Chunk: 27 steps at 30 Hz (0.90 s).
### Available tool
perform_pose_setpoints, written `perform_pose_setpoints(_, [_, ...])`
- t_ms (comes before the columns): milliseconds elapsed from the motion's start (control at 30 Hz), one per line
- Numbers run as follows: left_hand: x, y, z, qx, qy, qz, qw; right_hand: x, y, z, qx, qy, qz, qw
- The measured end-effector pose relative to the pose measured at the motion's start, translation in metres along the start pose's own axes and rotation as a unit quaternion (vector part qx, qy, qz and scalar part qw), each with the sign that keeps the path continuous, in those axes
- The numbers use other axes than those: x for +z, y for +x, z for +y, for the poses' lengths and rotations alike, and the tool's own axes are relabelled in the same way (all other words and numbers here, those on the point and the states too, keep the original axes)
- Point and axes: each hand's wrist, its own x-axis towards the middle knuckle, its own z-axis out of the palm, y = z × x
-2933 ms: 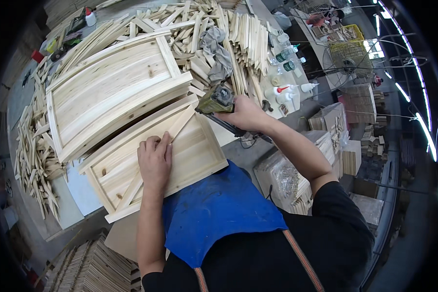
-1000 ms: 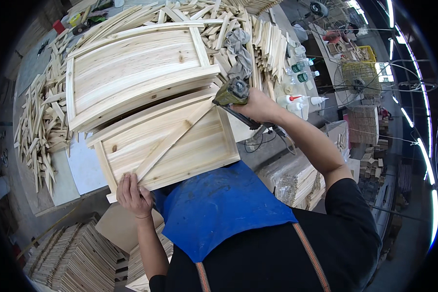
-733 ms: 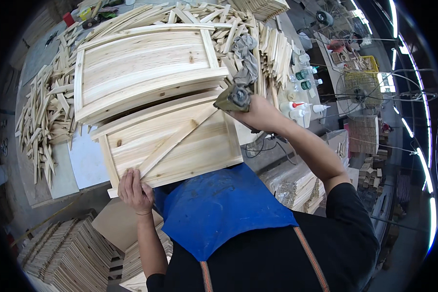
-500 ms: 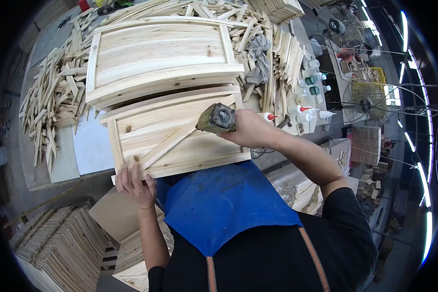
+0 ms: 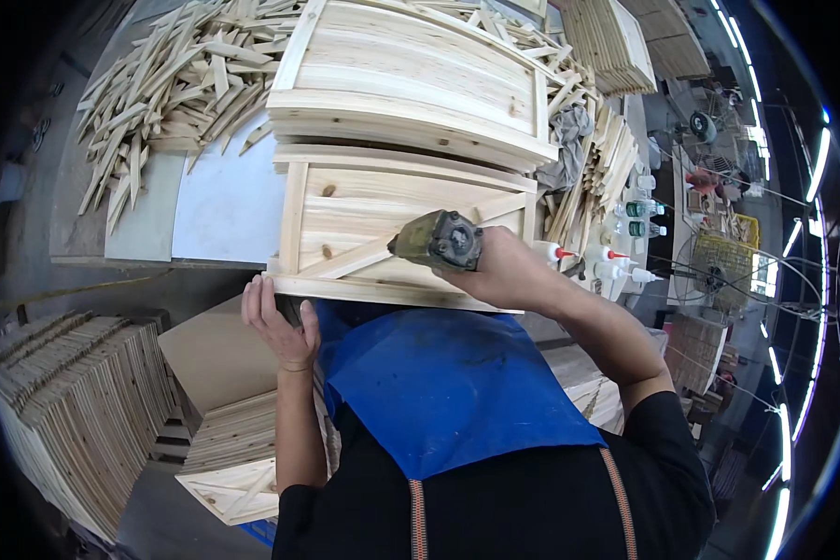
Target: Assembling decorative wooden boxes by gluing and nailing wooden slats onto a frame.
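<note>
Wooden panel (image 5: pixel 378 198): I see nail gun (image 5: pixel 439 241), gripped in right hand (image 5: pixel 506 271), moved down diagonal strip (image 5: pixel 345 260), work shifting midway; left hand (image 5: pixel 285 329) loosely spread by edge.

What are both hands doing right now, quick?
Left hand: open, at the near left corner of the wooden panel.
Right hand: closed, holding the olive-green power tool.

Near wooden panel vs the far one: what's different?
The near panel has a diagonal strip across its face; the far panel shows none. The right hand holds a nail gun over the near panel; no hand or tool is over the far panel. Both are pale, knotty wood with framed borders.
</note>
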Motion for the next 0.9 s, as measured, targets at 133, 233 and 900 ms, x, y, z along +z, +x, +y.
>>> perform_pose_setpoints(133, [0.005, 0.001, -0.003, -0.008, -0.026, 0.004, 1.0, 0.024, 0.019, -0.036, -0.066, -0.017, -0.037, 0.997])
perform_pose_setpoints(233, [0.003, -0.004, -0.01, -0.013, -0.025, -0.003, 1.0, 0.036, 0.026, -0.052, -0.073, -0.035, -0.053, 0.995])
perform_pose_setpoints(900, [-0.012, 0.031, -0.023, -0.041, -0.158, 0.013, 0.986, 0.023, -0.098, 0.176, 0.254, 0.107, 0.394, 0.877])
